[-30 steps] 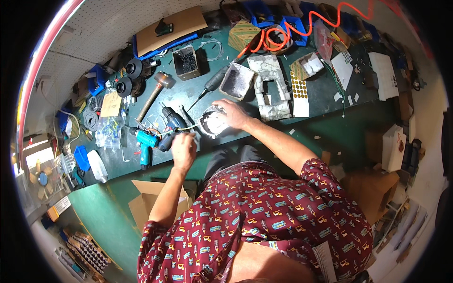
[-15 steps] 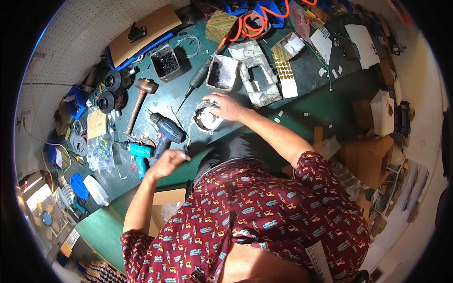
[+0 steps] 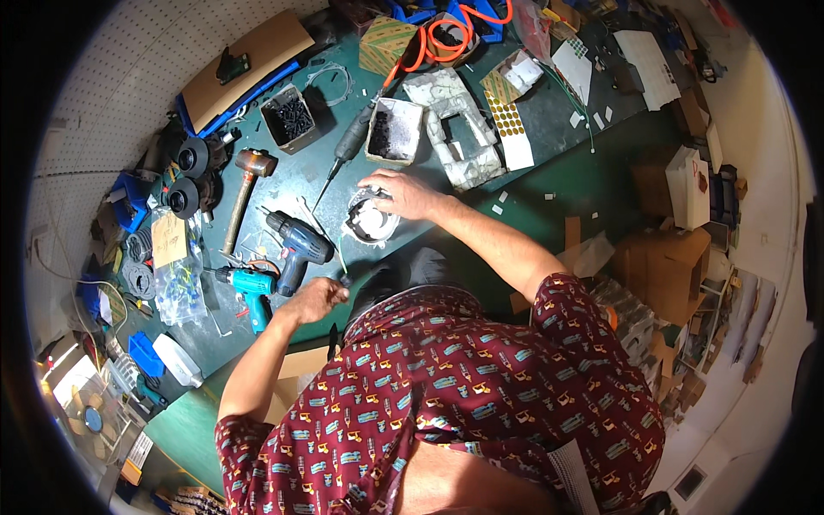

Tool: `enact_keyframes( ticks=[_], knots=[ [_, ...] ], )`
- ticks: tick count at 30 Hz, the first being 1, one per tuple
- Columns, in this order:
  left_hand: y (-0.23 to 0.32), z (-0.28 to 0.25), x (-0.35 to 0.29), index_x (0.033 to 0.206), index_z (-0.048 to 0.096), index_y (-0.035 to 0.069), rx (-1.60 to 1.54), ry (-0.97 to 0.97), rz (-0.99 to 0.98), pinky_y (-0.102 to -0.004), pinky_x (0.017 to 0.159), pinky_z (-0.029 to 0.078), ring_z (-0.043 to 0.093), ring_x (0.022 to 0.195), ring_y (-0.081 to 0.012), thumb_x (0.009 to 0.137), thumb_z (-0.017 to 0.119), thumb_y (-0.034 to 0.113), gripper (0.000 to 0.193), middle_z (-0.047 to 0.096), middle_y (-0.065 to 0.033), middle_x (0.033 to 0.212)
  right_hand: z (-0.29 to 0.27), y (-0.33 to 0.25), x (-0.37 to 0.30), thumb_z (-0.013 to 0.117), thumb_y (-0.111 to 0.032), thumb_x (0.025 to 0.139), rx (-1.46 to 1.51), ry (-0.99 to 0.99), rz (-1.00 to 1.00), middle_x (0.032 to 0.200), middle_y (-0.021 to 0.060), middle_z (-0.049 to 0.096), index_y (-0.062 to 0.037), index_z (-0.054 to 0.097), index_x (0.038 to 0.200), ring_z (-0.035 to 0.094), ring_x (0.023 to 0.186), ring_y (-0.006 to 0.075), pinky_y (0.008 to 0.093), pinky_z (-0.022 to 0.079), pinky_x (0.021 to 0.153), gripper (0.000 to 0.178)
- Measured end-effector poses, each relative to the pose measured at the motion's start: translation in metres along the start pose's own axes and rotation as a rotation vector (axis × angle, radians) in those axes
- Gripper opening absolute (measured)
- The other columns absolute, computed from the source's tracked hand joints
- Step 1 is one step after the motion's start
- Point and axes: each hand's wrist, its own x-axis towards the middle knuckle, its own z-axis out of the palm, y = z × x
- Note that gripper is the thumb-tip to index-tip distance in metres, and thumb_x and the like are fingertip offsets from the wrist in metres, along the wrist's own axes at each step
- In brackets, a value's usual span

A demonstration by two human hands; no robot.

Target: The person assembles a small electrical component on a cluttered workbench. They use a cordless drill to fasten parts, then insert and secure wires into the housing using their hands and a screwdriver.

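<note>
My right hand (image 3: 405, 194) is closed over the far rim of a round housing (image 3: 375, 221) with a white inside and a greyish edge, which sits near the bench's front edge. A thin pale wire (image 3: 341, 255) runs from the housing's left side toward me and ends in a small dark piece. Beside that dark end is my left hand (image 3: 316, 299), its fingers curled together; what they pinch is too small to make out. Just left of the housing lie a dark blue power drill (image 3: 302, 245) and a teal power drill (image 3: 250, 286).
A hammer (image 3: 246, 194) and an electric screwdriver (image 3: 345, 148) lie beyond the drills. Two open boxes (image 3: 394, 130) (image 3: 288, 119) of small dark parts and a worn foam block (image 3: 464, 149) stand farther back. A coiled orange hose (image 3: 445, 40) hangs at the far side.
My left hand has shifted a little to the right beside the wire's dark end. My right hand stays on the housing. The whole view has shifted slightly.
</note>
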Motion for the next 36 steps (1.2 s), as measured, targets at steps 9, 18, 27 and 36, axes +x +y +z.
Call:
enact_keyframes(
  ticks=[9, 18, 27, 36],
  knots=[
    [-0.012, -0.053, 0.011, 0.142, 0.053, 0.000, -0.441, 0.048, 0.055, -0.0321, 0.100, 0.049, 0.063, 0.114, -0.0230, 0.076, 0.060, 0.001, 0.067, 0.067, -0.0157, 0.129, -0.004, 0.012, -0.006, 0.065, -0.014, 0.088, 0.033, 0.102, 0.045, 0.124, 0.0177, 0.064, -0.0058, 0.060, 0.130, 0.061, 0.118, 0.0341, 0.0405, 0.048, 0.103, 0.043],
    [0.008, -0.055, 0.017, 0.151, 0.037, -0.004, -1.303, -0.190, 0.161, -0.0413, 0.110, 0.047, 0.059, 0.128, -0.0325, 0.079, 0.063, 0.017, 0.079, 0.054, -0.0258, 0.143, 0.001, 0.013, 0.000, 0.064, -0.018, 0.089, 0.012, 0.034, -0.002, 0.125, 0.0176, 0.062, -0.0067, 0.058, 0.130, 0.060, 0.117, 0.0362, 0.0419, 0.048, 0.103, 0.043],
    [-0.003, -0.051, 0.024, 0.132, 0.060, 0.000, -1.025, 0.176, -0.018, -0.0324, 0.094, 0.053, 0.066, 0.102, -0.0156, 0.097, 0.055, 0.013, 0.037, 0.071, -0.0081, 0.116, -0.004, 0.005, 0.003, 0.065, -0.020, 0.088, 0.019, -0.041, 0.025, 0.123, 0.0151, 0.061, -0.0095, 0.057, 0.132, 0.061, 0.115, 0.0346, 0.0418, 0.050, 0.100, 0.046],
    [-0.003, -0.031, 0.076, 0.093, 0.067, 0.004, -0.851, 0.268, 0.067, -0.0221, 0.055, 0.049, 0.057, 0.065, -0.0057, 0.103, 0.063, 0.021, 0.019, 0.065, -0.0002, 0.076, -0.004, 0.005, 0.005, 0.065, -0.021, 0.088, 0.011, -0.052, 0.018, 0.123, 0.0143, 0.061, -0.0109, 0.058, 0.132, 0.061, 0.114, 0.0344, 0.0424, 0.050, 0.099, 0.045]
  ],
)
